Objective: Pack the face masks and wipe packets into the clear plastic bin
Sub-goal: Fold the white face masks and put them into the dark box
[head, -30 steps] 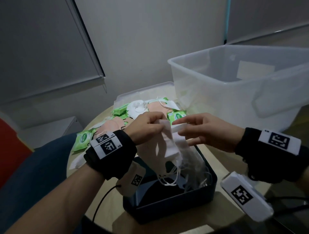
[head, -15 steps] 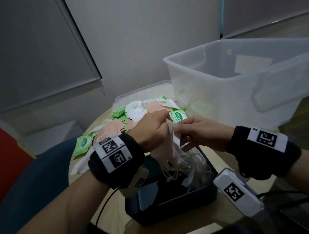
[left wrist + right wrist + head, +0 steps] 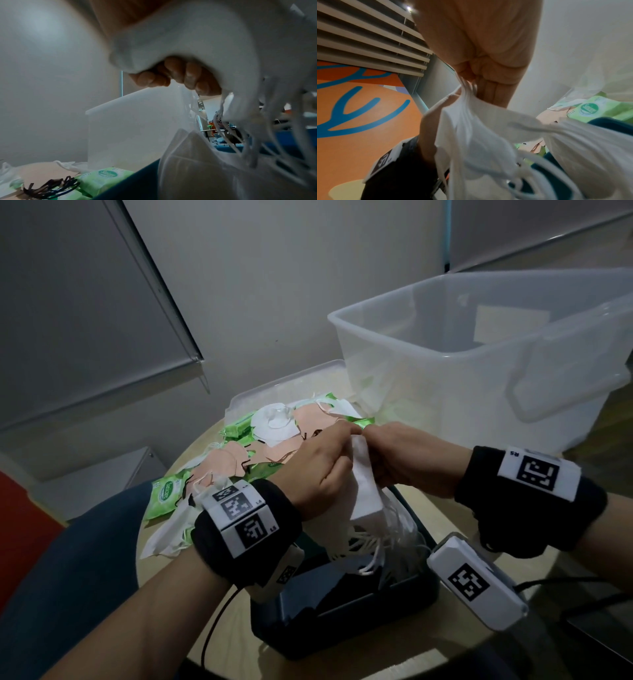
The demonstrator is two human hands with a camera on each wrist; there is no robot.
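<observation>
Both hands hold a bunch of white face masks (image 3: 363, 494) above a dark box (image 3: 346, 604). My left hand (image 3: 322, 463) grips the bunch from the left, and my right hand (image 3: 407, 457) pinches its top edge from the right. White ear loops (image 3: 373, 546) dangle into the box. In the right wrist view the fingers (image 3: 481, 75) pinch gathered white fabric (image 3: 476, 121). The left wrist view shows curled fingertips (image 3: 173, 77) against the white masks (image 3: 188, 40). The clear plastic bin (image 3: 479, 378) stands behind and to the right. More pink masks (image 3: 226, 460) and green wipe packets (image 3: 164, 498) lie on a clear lid (image 3: 287, 385).
The round table (image 3: 421, 662) carries the dark box at its front, the lid with its pile behind, and the bin at the right. A grey wall rises close behind. A red seat edge (image 3: 13, 529) shows at the far left.
Both hands have closed together on the white masks, bunching them tighter, and the bunch has dropped a little toward the dark box.
</observation>
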